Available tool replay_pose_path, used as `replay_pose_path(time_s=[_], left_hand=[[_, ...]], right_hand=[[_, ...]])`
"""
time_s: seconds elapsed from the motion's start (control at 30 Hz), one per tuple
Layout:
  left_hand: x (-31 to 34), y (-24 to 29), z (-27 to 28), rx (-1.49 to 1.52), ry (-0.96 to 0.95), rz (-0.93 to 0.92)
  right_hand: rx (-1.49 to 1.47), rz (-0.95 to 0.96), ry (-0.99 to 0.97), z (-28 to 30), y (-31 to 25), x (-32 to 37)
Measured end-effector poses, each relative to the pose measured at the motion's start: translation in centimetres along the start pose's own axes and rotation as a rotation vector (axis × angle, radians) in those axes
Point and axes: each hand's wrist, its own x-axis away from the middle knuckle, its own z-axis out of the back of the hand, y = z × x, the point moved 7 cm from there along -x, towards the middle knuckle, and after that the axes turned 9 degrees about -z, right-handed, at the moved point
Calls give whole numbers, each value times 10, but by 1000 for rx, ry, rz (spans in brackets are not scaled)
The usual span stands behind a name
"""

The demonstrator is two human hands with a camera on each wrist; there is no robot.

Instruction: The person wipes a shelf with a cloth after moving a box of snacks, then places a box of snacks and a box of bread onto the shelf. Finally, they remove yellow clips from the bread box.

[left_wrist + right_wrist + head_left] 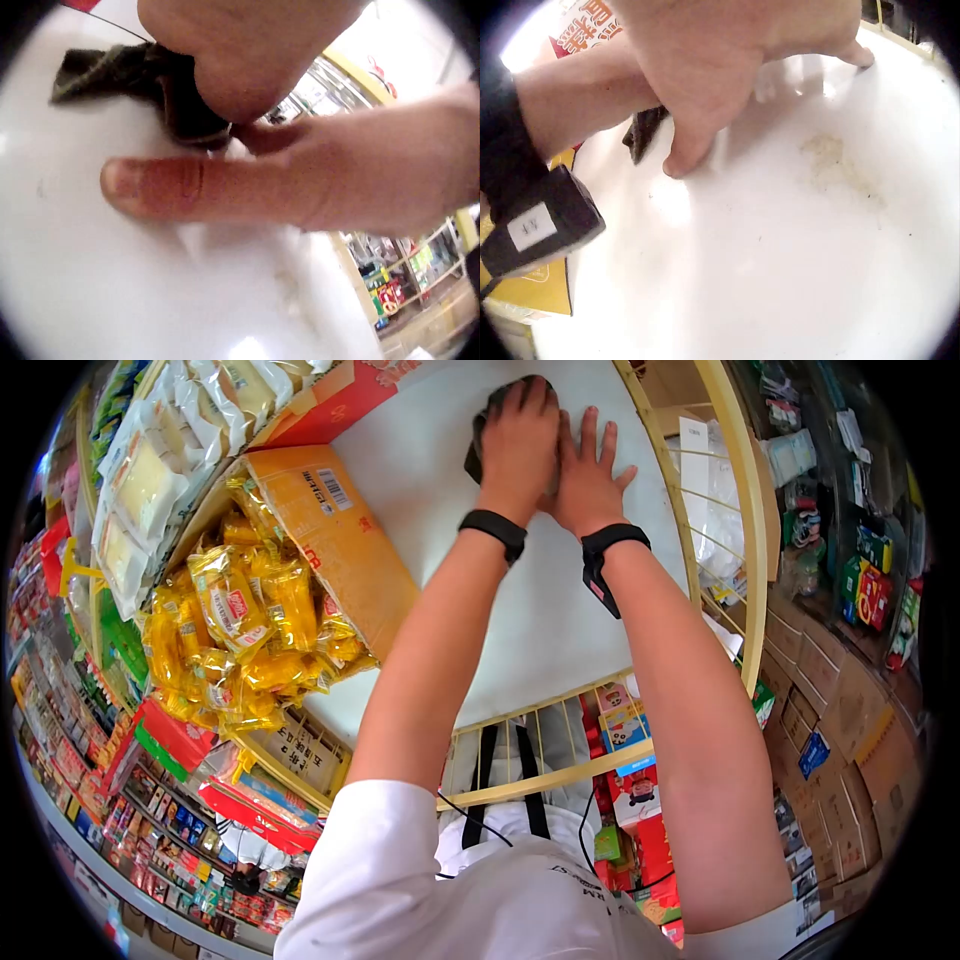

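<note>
My left hand point(520, 452) lies over a dark cloth point(481, 448), pressing it on the white surface point(430, 490) with its fingers extended. Part of the cloth shows bunched beyond the hand in the left wrist view. Close on its right, my right hand point(588, 485) rests palm down on the same surface, fingers spread. Its thumb point(682, 161) reaches toward the cloth in the right wrist view, and nothing is in its grip. A pale yellowish stain point(832, 161) marks the white surface near this hand.
An open cardboard box point(340, 530) on the left holds yellow-wrapped snacks point(235, 605). Behind it are clear packs point(150, 485) of pale food. A yellow wire rail point(752, 530) borders the surface on the right and front. Brown cartons point(850, 760) stand at far right.
</note>
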Motion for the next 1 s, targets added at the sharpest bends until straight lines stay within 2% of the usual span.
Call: replay_pose_path(time_s=[0.07,0.1,0.17,0.23,0.3,0.37,0.5,0.77,0.83,0.87,0.9,1.0], left_hand=[[-3,-21,7,14,-124,58],[-10,-24,31,17,-161,115],[2,-51,27,0,-69,228],[1,-50,22,-57,-63,232],[-3,-50,23,-114,-48,212],[-1,-43,27,-62,-72,108],[28,-33,25,-34,-139,62],[-39,-49,4,48,-81,-63],[-28,-45,4,78,-180,-25],[-20,-39,10,-25,-144,-128],[-16,-35,12,-27,-150,-143],[-20,-32,6,-32,-290,-49]], right_hand=[[-44,14,4,5,-3,5],[-40,12,-1,5,-3,5],[-64,6,8,5,-3,5],[-72,-3,-13,2,-1,7],[-52,11,-10,5,-3,5],[-58,-8,-20,8,-2,5],[-73,-23,-22,8,-4,4],[-65,-49,-17,14,-3,4],[-63,-49,-40,12,0,6],[-77,-55,-33,14,-1,4],[-66,-56,-49,13,-1,5],[-63,-63,-64,12,1,5]])
